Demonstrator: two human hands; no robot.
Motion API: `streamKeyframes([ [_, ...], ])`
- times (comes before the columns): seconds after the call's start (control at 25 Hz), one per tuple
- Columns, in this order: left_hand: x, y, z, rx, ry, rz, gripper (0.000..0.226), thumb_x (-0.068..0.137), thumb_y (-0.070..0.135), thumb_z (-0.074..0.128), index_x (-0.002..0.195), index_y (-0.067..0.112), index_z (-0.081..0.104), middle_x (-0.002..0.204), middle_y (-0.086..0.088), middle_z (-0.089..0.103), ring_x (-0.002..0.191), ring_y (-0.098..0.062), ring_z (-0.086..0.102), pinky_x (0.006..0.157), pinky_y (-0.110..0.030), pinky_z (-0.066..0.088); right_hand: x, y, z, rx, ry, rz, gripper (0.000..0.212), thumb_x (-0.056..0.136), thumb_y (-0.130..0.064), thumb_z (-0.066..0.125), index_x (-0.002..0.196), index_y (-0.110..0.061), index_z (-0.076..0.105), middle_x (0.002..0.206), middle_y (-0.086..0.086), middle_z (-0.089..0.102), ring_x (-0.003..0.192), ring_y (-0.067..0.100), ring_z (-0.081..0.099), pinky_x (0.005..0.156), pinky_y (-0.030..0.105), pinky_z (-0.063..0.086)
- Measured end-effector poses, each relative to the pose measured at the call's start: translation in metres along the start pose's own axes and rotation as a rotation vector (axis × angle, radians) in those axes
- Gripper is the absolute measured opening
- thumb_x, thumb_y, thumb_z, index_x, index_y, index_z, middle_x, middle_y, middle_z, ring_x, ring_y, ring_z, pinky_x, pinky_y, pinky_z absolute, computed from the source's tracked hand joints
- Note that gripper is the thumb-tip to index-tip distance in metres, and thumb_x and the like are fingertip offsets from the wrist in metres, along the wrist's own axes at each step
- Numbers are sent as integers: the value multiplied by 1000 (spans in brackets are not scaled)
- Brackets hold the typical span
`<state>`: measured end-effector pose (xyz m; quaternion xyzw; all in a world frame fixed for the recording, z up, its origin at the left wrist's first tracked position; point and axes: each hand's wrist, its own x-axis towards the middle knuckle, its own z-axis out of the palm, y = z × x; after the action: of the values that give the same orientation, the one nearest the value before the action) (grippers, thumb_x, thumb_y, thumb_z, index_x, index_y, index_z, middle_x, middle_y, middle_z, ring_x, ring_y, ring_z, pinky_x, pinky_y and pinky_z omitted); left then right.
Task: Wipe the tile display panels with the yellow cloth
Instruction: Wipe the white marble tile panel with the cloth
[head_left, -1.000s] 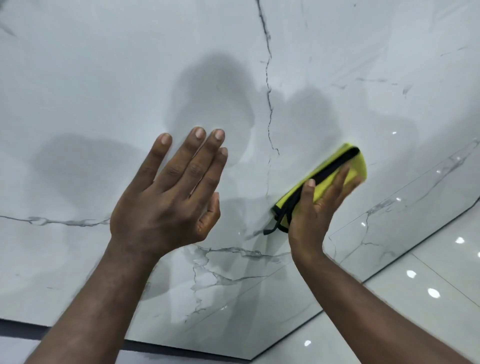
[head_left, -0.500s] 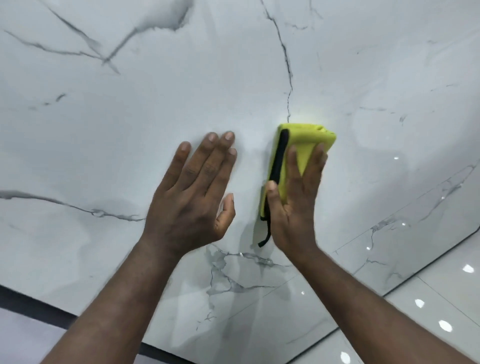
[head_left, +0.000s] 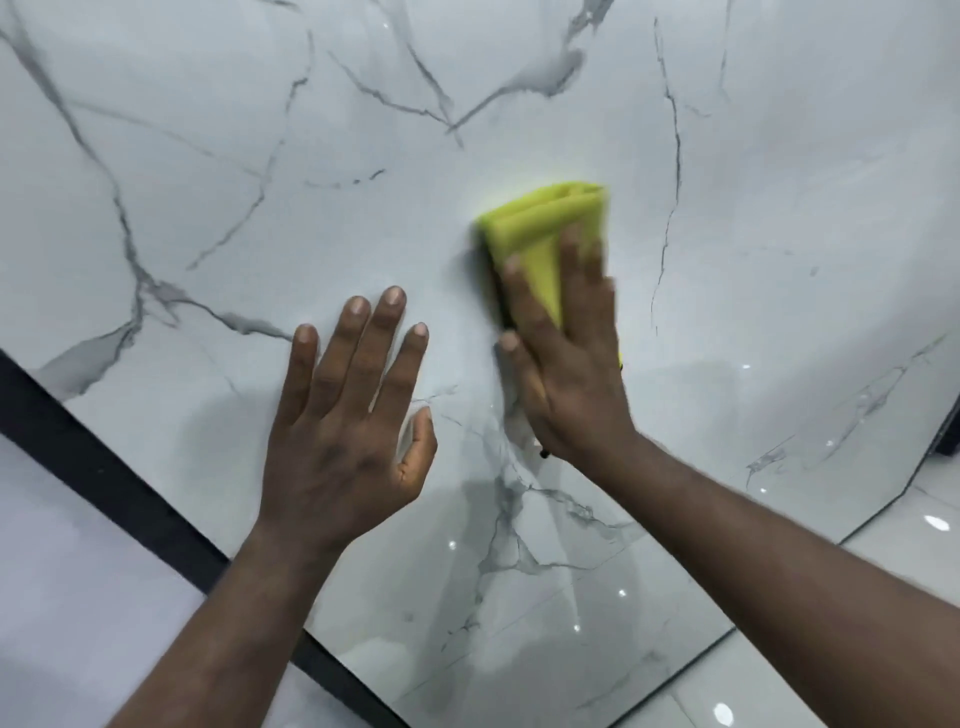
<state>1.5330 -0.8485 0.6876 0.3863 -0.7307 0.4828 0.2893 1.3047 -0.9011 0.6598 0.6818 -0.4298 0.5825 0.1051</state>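
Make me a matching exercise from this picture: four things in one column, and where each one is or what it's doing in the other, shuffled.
1. left hand
2. right hand
3. folded yellow cloth
4. black strip

A. borders the white grey-veined tile panel at lower left
B. flat against bare panel, fingers spread
C. presses the cloth with straight fingers
D. sandwiched between a hand and the panel

Pairs: 1-B, 2-C, 3-D, 4-A

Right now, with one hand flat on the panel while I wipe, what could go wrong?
The bare left hand lies flat on the glossy tile panel and may leave fingerprints. The right hand only presses the folded yellow cloth with straight fingers, so it could slip out mid-stroke.
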Motion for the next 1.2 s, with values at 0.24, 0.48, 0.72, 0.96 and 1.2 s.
streamKeyframes([
  [0.24,-15,-12,1,-46,71,63,63,100,24,63,158,2,52,169,-17,42,159,-35,37,129,-58,32,-2,-27,13,191,238,530,59,115,-26,45,169,-16,23,177,14,-7,165,31,-9,132,57,4],
  [0.48,-24,-13,10,52,64,217,61,103,25,58,159,3,51,170,-14,41,157,-31,41,126,-56,38,-63,-24,37,250,217,662,62,115,-30,45,170,-26,18,178,3,-13,164,16,-10,133,48,9],
  [0.72,-29,-15,13,90,-47,339,64,106,27,51,165,3,41,174,-15,34,161,-32,34,130,-56,30,-118,-24,66,267,304,829,65,114,-29,47,170,-26,16,178,-2,-13,164,11,-6,133,48,14],
  [0.96,-29,-13,12,89,-84,336,66,104,26,51,165,2,41,173,-17,35,161,-34,34,130,-58,30,-147,-44,76,279,315,894,61,114,-28,47,167,-39,18,178,-9,-9,162,2,-2,129,22,16],
  [1.2,-28,-12,11,109,-84,355,66,104,28,52,164,1,42,172,-18,36,160,-35,35,129,-60,31,-157,-42,73,306,283,927,66,112,-26,52,166,-42,18,178,-12,-8,161,0,-1,127,17,17],
])
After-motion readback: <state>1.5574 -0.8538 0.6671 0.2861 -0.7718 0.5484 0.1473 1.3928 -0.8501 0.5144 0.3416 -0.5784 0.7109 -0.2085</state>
